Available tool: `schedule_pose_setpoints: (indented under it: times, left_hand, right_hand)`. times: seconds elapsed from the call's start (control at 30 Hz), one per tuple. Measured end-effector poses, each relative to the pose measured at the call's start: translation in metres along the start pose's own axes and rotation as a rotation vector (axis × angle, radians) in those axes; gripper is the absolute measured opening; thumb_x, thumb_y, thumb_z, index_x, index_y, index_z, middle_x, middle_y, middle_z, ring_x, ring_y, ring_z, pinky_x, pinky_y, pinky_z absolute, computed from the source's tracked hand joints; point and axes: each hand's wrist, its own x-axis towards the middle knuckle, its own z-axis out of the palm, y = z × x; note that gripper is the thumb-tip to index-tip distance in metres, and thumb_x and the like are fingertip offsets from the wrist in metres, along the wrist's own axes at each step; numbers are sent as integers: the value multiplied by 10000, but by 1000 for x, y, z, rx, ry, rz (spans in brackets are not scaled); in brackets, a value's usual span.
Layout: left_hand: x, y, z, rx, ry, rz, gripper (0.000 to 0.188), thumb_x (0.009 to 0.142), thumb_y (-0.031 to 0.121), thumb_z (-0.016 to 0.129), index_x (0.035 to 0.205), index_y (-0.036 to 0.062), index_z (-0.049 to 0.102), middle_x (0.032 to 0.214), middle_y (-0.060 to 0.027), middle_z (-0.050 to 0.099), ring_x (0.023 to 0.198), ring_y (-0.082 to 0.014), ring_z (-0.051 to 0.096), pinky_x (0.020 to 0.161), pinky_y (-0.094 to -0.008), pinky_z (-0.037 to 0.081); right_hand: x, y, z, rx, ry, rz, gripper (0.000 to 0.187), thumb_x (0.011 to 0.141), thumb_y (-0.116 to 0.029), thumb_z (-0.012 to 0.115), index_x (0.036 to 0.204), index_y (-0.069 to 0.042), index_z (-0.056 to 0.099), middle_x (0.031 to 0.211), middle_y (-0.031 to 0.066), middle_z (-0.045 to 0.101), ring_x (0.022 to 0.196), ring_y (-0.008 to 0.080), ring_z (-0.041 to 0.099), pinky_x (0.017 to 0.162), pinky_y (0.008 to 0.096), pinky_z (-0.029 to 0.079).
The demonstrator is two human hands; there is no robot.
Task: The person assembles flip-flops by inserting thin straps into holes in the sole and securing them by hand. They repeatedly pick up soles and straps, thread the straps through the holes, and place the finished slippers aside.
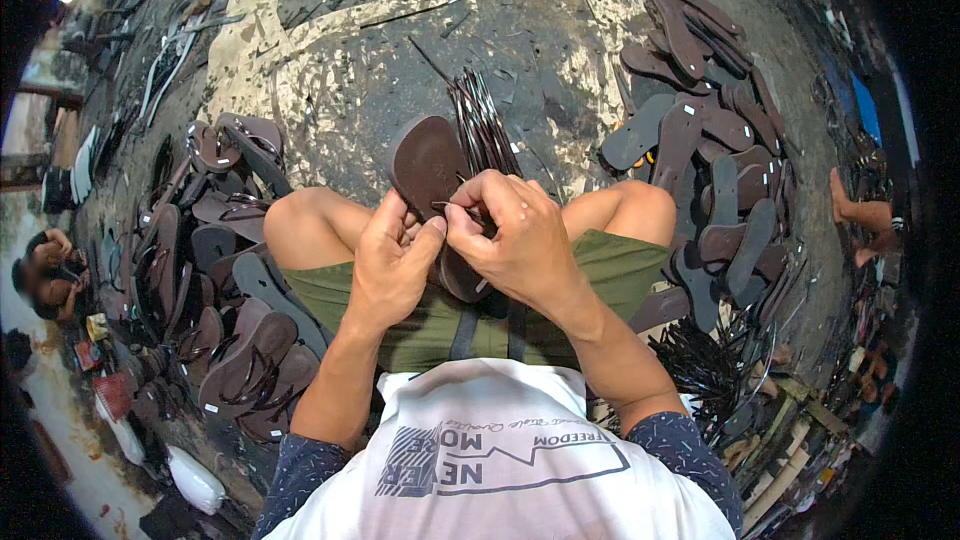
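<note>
Over my lap I hold a dark brown flip-flop sole point(427, 157), its wide rounded end pointing away from me. My left hand point(390, 258) is closed on the sole's left edge, with the thumb on its upper face. My right hand point(512, 230) pinches a thin dark strap point(443, 205) at the middle of the sole; the fingers hide most of the strap. Just beyond my right hand lies a bundle of long, shiny dark straps point(482, 110) on the floor.
Flip-flops with straps fitted point(255, 360) are heaped at my left. Loose brown and grey soles point(720, 140) lie piled at my right, above a tangle of black straps point(705, 360). Other people sit at the far left point(55, 265) and far right point(865, 215).
</note>
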Motion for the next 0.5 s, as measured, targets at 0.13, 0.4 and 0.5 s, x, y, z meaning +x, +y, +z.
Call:
schedule_pose_setpoints:
  times: [0.13,0.4,0.5]
  left_hand:
    - [-1,1,3,9,6,28,303,995,38,591,1295,12,554,966,19,596,830,-46,524,714,-208,429]
    - [-2,-8,3,211,-6,115,372,1014,25,555,1381,7,497,1110,-16,605,952,-79,552,817,-235,459]
    - [-2,-7,4,213,-20,92,380,1024,9,506,1401,-11,462,1169,-49,604,1029,-106,580,893,-259,482]
  right_hand:
    - [0,0,3,-56,12,-56,149,822,-159,733,864,-68,622,786,85,657,743,291,644,670,428,459]
    - [2,8,5,-23,17,-139,121,825,-128,720,894,-65,644,814,87,651,778,293,623,705,425,437]
    - [1,10,3,0,-18,-156,129,830,-130,719,920,-64,656,831,88,653,794,295,620,716,426,434]
